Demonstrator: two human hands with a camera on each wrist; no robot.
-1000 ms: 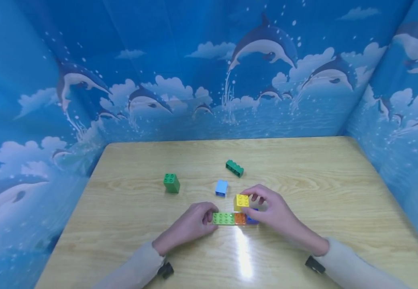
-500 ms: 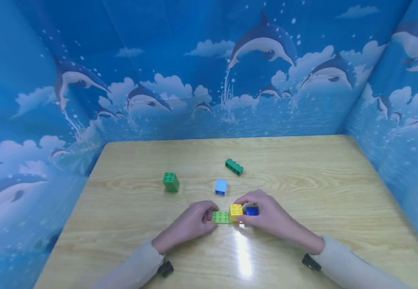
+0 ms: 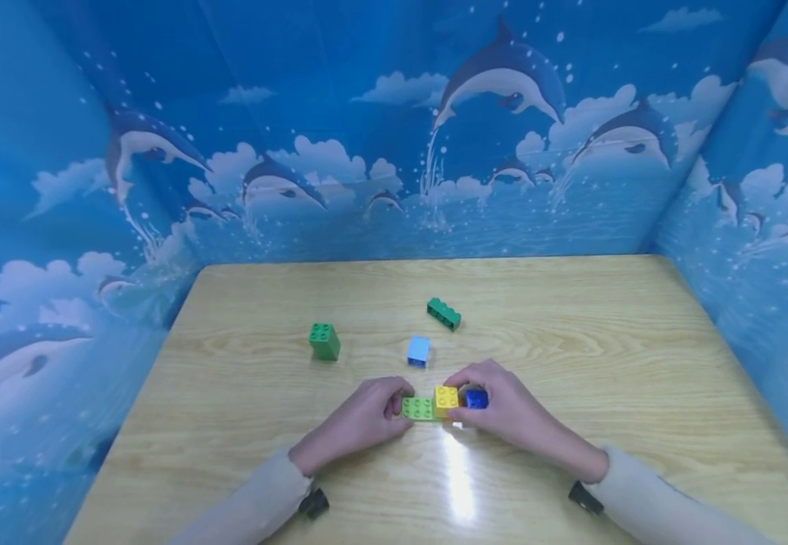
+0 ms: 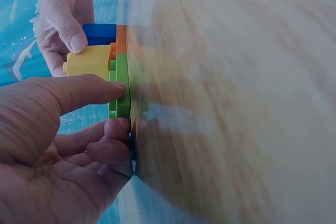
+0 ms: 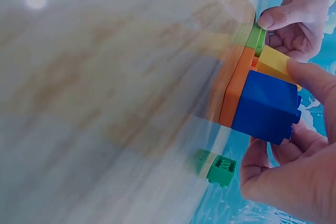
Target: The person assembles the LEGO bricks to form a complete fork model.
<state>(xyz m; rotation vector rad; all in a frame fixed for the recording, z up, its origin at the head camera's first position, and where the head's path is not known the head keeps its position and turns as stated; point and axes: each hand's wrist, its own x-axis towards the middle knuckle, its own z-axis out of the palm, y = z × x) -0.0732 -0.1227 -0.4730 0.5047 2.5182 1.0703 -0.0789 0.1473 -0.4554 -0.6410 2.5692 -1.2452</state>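
On pale wood-grain table, gripping with left hand a flat light-green plastic brick; pinching with right hand, across that and flat orange plastic brick, a square yellow plastic brick; probably light, stiff, slick, tough; best held by side walls

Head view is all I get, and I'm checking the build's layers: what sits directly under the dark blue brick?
Observer: In the right wrist view, an orange brick lies between the dark blue brick and the table.
Operator: Is it as tall as the dark blue brick?
Observer: No, the orange brick is clearly thinner.
Operator: Does it meet the light green brick?
Observer: Yes, the left wrist view shows the two end to end, with no visible gap.
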